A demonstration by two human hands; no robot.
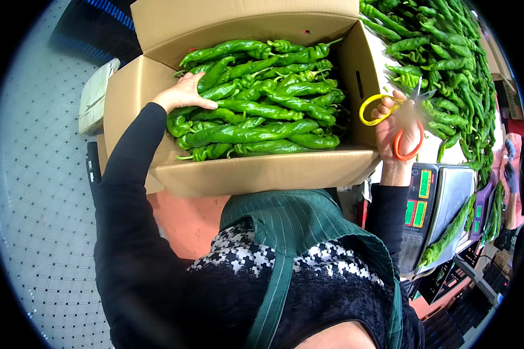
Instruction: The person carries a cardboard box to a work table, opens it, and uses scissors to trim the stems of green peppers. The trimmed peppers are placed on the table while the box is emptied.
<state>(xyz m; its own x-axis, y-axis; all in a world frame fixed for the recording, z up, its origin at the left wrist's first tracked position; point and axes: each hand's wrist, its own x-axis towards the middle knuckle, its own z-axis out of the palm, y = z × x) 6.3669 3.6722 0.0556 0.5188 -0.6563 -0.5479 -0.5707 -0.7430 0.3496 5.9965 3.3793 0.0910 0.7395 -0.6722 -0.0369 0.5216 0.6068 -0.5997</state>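
Long green peppers (253,109) lie heaped in an open cardboard box (262,172) in front of me. My left hand (185,94) rests at the left end of the heap, thumb and fingers spread around the end of one pepper; whether it grips it I cannot tell. To the right of the box, my right hand (393,126) holds scissors (375,110) with one yellow and one orange handle loop. Their blades are parted and point away from me, over the edge of a second pepper pile.
A big pile of green peppers (454,65) covers the table at the right. Nearer stands a digital scale (452,205) with a pepper (447,231) on its plate. Another person's gloved hand (511,176) shows at far right. A dark crate (98,32) stands at upper left.
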